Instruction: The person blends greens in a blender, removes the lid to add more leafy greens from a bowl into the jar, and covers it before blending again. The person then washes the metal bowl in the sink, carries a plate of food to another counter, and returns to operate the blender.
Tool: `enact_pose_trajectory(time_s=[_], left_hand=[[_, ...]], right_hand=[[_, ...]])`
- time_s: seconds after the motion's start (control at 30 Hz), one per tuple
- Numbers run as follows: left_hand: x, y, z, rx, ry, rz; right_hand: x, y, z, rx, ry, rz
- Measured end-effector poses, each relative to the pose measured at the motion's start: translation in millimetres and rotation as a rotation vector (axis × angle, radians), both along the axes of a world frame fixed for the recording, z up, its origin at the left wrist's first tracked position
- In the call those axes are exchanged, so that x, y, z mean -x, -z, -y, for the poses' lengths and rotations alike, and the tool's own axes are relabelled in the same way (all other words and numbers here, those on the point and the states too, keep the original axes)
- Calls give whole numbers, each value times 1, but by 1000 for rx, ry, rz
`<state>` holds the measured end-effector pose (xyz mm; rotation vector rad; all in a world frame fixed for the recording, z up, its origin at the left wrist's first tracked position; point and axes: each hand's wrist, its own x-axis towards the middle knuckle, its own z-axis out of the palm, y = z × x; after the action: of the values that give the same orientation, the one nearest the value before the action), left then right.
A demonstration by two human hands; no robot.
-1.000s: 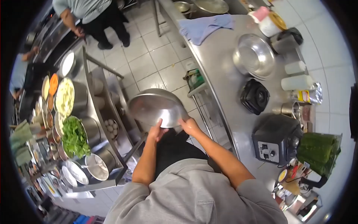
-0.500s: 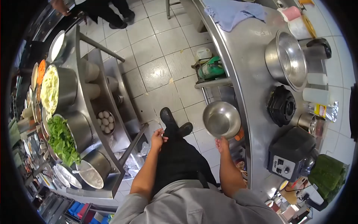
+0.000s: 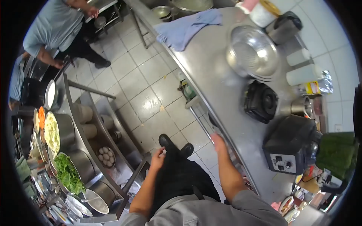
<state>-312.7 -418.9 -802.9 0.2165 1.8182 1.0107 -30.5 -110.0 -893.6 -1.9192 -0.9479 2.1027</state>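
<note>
My right hand (image 3: 218, 142) is at the front edge of the steel worktable (image 3: 226, 101), its fingers partly hidden and blurred. It appears closed on a metal bowl (image 3: 213, 119); only a dark curved sliver of the bowl shows past the table edge. My left hand (image 3: 157, 159) hangs in front of my trousers, fingers loosely curled and slightly apart. I make out nothing held in it. Left of it stands the steel prep counter, with a bowl of eggs (image 3: 106, 156) on its lower shelf.
Pots of leafy greens (image 3: 68, 173) and pale shredded food (image 3: 52, 132) line the left counter. Across the worktable are a colander (image 3: 252, 52), a black blender lid-like part (image 3: 261, 101), a blender base (image 3: 288, 147) and a blue cloth (image 3: 188, 28). Another person (image 3: 56, 30) stands far left.
My right hand has moved the metal bowl from the open aisle to below the table edge, where most of it is hidden. The view has turned, bringing more of the other person into sight.
</note>
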Motion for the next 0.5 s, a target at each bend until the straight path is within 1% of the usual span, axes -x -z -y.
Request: enact_pose_trajectory(time_s=[0.07,0.1,0.13,0.17,0.2,0.23,0.27,0.3,0.33,0.37,0.4,0.43,0.47,0.5], left_hand=[[-19,-73,-43,-270,322,-382],[-31,-106,-63,-364,417,-483],[-42,-136,-80,-458,512,-585],[-52,-171,-96,-548,597,-602],[-57,-196,-106,-637,682,-620],[-64,-199,-99,-600,706,-688],[-58,-200,-98,-573,665,-747],[-40,-191,-97,-554,630,-808],[-16,-146,-85,-392,503,-733],[13,-120,-67,-53,413,-647],[57,-65,-43,351,685,-709],[80,-95,-37,406,629,-722],[94,-119,-38,285,477,-751],[103,-143,-41,229,403,-839]], right_hand=[[57,-84,35,217,-18,-95],[84,-138,58,234,31,-262],[99,-134,76,367,62,-390],[113,-132,89,499,84,-524],[131,-167,99,336,14,-584],[151,-232,98,452,156,-659],[156,-254,98,311,14,-805],[156,-275,89,317,1,-829],[153,-296,81,321,-10,-852],[145,-316,77,295,4,-872],[136,-337,68,-38,-302,-698],[128,-356,55,-374,-586,-486],[119,-372,42,-405,-573,-493],[107,-385,34,-518,-694,-334]])
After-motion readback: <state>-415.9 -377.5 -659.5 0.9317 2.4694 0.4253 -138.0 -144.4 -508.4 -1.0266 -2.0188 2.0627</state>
